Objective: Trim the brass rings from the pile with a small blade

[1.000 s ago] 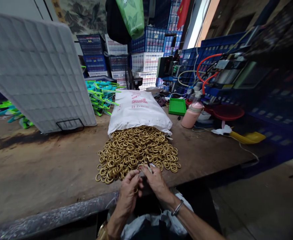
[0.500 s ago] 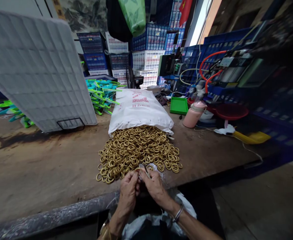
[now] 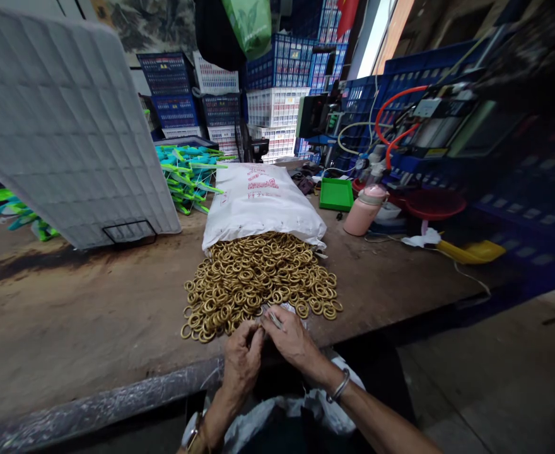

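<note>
My left hand (image 3: 243,354) is closed in a pinch at the table's front edge; whatever lies between its fingertips is hidden. Its thumb almost meets the fingers of my right hand (image 3: 291,340), which is wrapped round a small metal blade-like tool (image 3: 276,320). Just beyond both hands spreads a heap of gold-coloured rings (image 3: 258,277). The rings spill from the mouth of a white woven sack (image 3: 263,205) with red print, lying on its side. Below my hands, white plastic sheeting (image 3: 315,410) hangs over my lap.
A tall grey padded panel (image 3: 74,126) stands on the left of the wooden table (image 3: 93,315), with green and turquoise plastic pieces (image 3: 185,173) behind it. Rightward are a green tray (image 3: 335,194), a pink bottle (image 3: 365,211), a yellow scoop (image 3: 471,251) and a machine with orange hoses (image 3: 441,126).
The ring seen at my fingertips no longer shows. My right hand has turned over the tool, so less of its blade is visible. The whole view has shifted slightly.
</note>
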Action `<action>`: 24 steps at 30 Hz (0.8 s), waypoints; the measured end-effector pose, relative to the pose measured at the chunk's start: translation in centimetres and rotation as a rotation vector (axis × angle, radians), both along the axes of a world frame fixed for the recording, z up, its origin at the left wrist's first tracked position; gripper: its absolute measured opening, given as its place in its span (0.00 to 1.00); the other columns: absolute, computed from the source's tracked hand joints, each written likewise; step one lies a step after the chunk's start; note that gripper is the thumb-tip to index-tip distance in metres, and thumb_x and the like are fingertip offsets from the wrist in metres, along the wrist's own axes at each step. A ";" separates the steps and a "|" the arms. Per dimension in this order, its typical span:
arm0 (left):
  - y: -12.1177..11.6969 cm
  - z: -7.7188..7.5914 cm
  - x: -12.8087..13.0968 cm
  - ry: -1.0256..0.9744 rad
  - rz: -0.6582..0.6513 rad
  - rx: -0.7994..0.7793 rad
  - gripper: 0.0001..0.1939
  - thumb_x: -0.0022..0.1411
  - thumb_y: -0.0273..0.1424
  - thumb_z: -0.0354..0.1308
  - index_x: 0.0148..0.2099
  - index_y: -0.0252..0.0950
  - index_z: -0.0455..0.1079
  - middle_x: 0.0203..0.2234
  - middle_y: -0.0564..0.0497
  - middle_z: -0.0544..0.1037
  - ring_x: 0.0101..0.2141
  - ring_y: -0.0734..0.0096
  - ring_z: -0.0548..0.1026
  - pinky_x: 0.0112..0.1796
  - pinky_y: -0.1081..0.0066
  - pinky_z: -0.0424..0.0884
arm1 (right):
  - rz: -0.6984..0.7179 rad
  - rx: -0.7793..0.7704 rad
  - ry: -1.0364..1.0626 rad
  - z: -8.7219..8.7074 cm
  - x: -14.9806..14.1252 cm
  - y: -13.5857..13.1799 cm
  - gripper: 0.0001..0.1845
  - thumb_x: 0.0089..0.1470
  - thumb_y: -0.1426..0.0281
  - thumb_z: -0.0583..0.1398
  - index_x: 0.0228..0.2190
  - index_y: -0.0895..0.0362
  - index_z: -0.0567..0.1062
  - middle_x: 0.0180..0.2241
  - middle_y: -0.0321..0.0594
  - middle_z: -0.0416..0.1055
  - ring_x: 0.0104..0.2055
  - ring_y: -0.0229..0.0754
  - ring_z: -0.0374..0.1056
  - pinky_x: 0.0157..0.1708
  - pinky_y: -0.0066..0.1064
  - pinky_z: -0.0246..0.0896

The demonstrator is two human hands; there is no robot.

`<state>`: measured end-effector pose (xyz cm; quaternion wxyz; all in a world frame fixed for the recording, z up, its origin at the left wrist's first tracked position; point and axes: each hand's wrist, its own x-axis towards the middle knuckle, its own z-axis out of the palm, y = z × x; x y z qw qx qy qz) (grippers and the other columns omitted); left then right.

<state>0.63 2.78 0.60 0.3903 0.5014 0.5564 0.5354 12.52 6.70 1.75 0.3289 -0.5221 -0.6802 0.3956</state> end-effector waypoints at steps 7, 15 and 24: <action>-0.5 0.4 0.2 -0.347 -0.125 -0.265 0.12 0.52 0.40 0.56 0.28 0.35 0.67 0.15 0.58 0.64 0.15 0.80 0.57 0.17 0.79 0.53 | 0.030 -0.020 -0.026 1.0 0.1 -0.4 0.14 0.51 0.65 0.50 0.18 0.57 0.60 0.19 0.30 0.55 0.23 0.32 0.51 0.24 0.24 0.45; -0.9 0.4 0.2 -0.625 -0.214 -0.374 0.15 0.53 0.43 0.55 0.28 0.36 0.60 0.17 0.59 0.64 0.13 0.86 0.54 0.15 0.82 0.47 | 0.067 -0.008 0.096 0.1 0.3 -0.1 0.12 0.53 0.67 0.49 0.21 0.57 0.64 0.19 0.30 0.58 0.23 0.32 0.54 0.24 0.23 0.48; -0.6 0.2 0.2 -0.658 -0.190 -0.344 0.17 0.51 0.45 0.56 0.29 0.37 0.58 0.18 0.60 0.65 0.13 0.86 0.55 0.14 0.82 0.47 | 0.169 0.168 -0.296 -0.5 1.2 -0.9 0.10 0.45 0.79 0.49 0.26 0.56 0.67 0.20 0.32 0.62 0.22 0.34 0.55 0.24 0.24 0.43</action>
